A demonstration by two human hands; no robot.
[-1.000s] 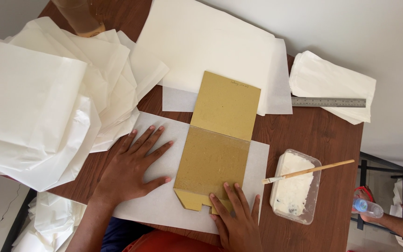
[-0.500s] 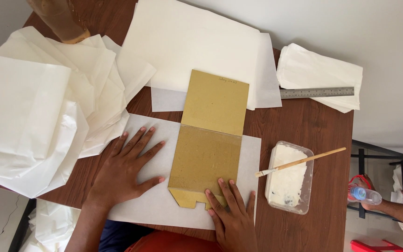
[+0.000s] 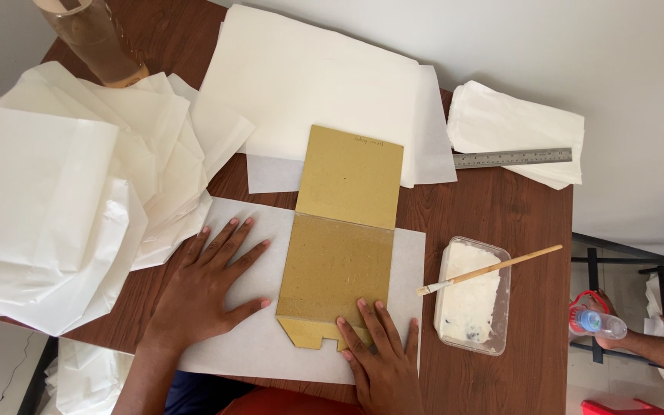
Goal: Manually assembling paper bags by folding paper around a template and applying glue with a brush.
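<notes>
Cardboard template [image 3: 340, 250], tan and long-bodied, lies flat on a white paper sheet [image 3: 251, 338] on the table [image 3: 501, 207], its long axis running straight away from the person, with the notched near end at the fingertips of the right hand [image 3: 382, 361] and the far end past the sheet's edge. That right hand is open, fingers spread, pressing the near right corner, so it is the nearer one. The left hand [image 3: 205, 288], also open and flat, presses bare paper just left of the cardboard without touching it.
</notes>
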